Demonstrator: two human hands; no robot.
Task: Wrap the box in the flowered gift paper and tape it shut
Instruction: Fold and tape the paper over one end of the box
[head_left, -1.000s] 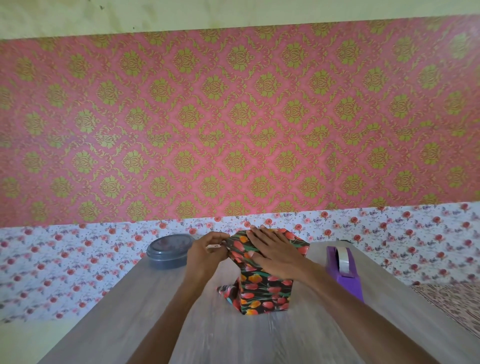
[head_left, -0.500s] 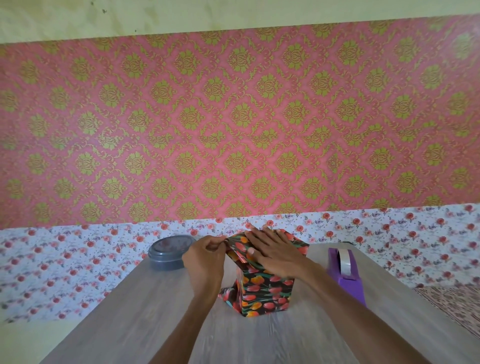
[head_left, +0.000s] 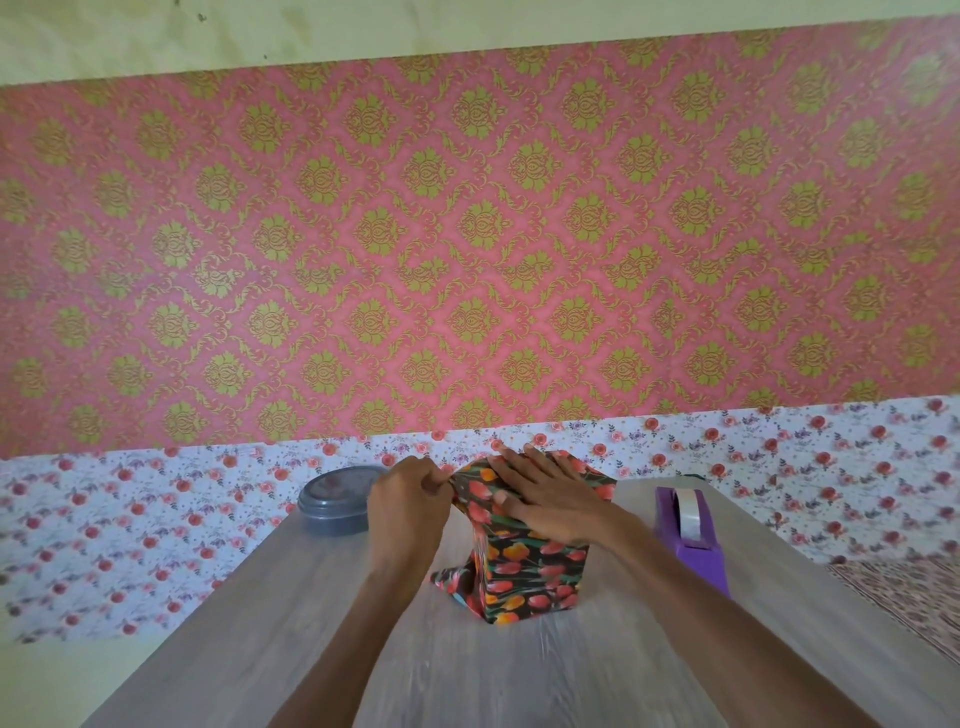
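The box (head_left: 530, 577) stands upright on the wooden table (head_left: 467, 670), covered in black gift paper with red and orange tulips. A loose flap of the paper (head_left: 449, 579) sticks out at its lower left. My right hand (head_left: 550, 493) lies flat on the box's top with straight fingers, pressing the paper down. My left hand (head_left: 408, 504) pinches the paper's folded edge at the top left corner of the box. The box itself is hidden under the paper.
A purple tape dispenser (head_left: 688, 535) with a clear roll stands just right of the box. A grey round lidded container (head_left: 337, 501) sits at the table's far left. A flowered wall runs close behind the table.
My left hand has shifted slightly at the top left corner, still pinching the paper edge. My right hand stays pressed on the top.
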